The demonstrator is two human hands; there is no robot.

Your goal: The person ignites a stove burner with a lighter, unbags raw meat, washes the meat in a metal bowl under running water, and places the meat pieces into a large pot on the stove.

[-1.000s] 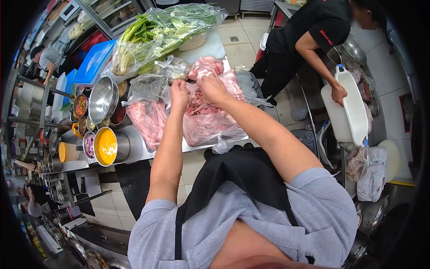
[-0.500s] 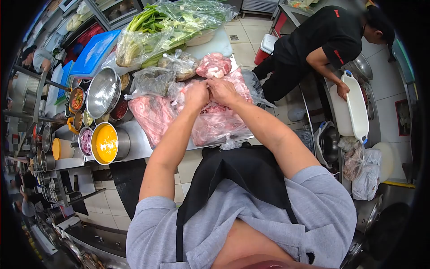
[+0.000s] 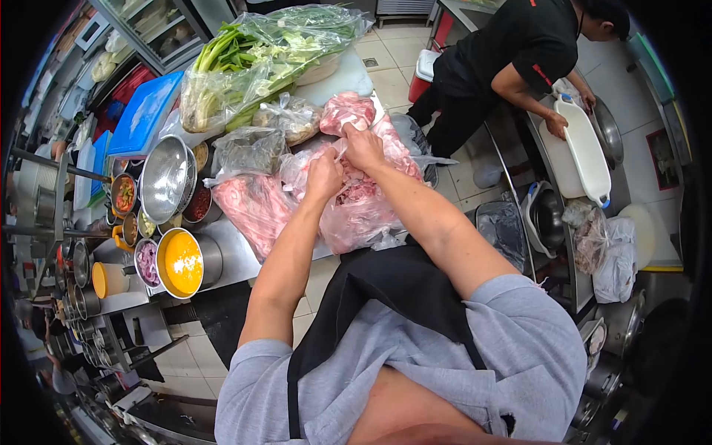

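On the metal table in front of me lies a clear plastic bag of raw meat (image 3: 360,219), torn or gaping at the top with pink pieces showing. My left hand (image 3: 325,176) is closed on the film of this bag at its left upper part. Just right of it, my right hand (image 3: 363,150) is closed too, pinching film of the same bag; the fingertips are partly hidden. Beyond the right hand sits a smaller wrapped lump of meat (image 3: 347,113). To the left lies a flat bag of pale pink meat (image 3: 252,211).
A grey-looking bag (image 3: 252,150) and a large bag of leafy greens (image 3: 259,63) lie farther back. At left stand a pot of yellow liquid (image 3: 183,263) and a steel strainer (image 3: 168,178). A co-worker (image 3: 512,70) at right holds a white tub (image 3: 584,152).
My hands have drawn apart a little, the left one lower and the right one slightly higher, pulling the film. The co-worker's second hand now shows beside the tub.
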